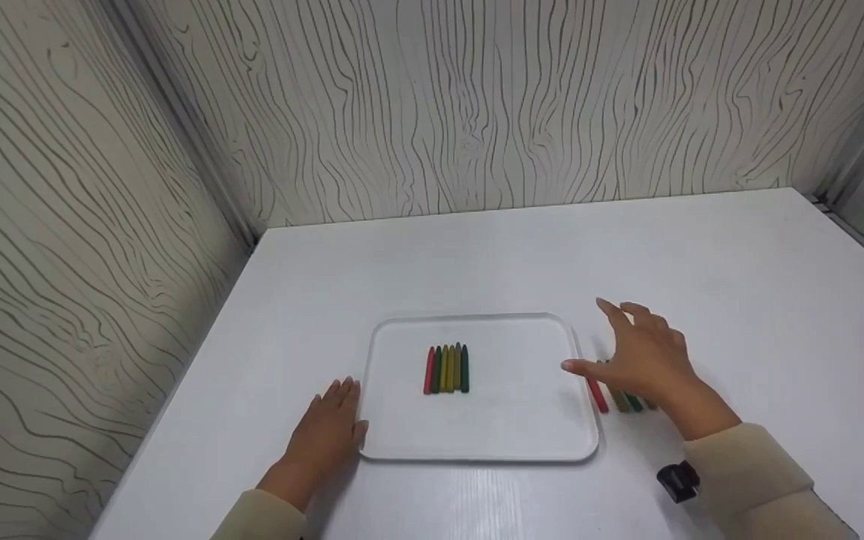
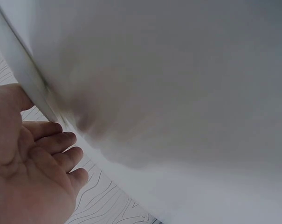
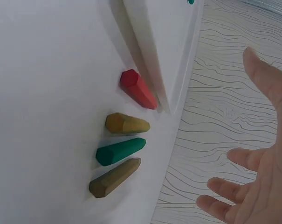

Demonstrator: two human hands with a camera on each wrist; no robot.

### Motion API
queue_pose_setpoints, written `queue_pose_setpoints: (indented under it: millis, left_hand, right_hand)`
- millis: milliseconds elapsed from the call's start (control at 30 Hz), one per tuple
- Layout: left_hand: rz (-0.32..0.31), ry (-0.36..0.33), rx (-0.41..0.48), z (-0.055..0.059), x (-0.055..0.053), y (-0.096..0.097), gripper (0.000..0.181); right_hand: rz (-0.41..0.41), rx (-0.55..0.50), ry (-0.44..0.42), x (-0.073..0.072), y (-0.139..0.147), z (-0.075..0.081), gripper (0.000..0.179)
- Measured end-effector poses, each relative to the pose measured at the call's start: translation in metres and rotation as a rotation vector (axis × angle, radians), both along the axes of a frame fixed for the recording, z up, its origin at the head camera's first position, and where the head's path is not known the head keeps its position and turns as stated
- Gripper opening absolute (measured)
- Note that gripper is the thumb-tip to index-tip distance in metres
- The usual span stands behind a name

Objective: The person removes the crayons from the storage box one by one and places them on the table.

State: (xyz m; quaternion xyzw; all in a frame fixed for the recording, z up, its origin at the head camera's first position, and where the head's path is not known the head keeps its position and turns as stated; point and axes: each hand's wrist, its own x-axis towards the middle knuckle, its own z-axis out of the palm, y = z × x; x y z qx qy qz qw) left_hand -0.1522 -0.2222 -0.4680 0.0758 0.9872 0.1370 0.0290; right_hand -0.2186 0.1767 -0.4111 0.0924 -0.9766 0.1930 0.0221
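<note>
Several crayons lie side by side in a row on a white tray: red, green and yellowish ones. My left hand rests at the tray's left edge, its thumb touching the rim; in the left wrist view the tray edge passes beside the thumb. Over the table right of the tray hovers my right hand, fingers spread, holding nothing. Below it lie a red crayon, an ochre crayon, a green crayon and a brown crayon. In the head view the hand partly hides them.
The white table extends around the tray on all sides. Behind it stands a panel with a wood-grain line pattern, and a similar panel stands on the left. A black device is strapped at the right wrist.
</note>
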Motion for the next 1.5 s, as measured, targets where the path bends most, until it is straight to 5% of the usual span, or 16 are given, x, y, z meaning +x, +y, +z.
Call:
queue_pose_setpoints:
  millis: [533,1500]
  left_hand:
    - [-0.019,0.042,-0.017,0.001,0.003,-0.002,0.054]
    - [0.003,0.006,-0.023,0.001,0.000,0.001,0.055]
  right_hand:
    - [0.061,-0.004,-0.018,-0.012,-0.051,-0.006,0.108]
    - [0.136,0.014,-0.046,-0.018,-0.118,-0.027,0.099]
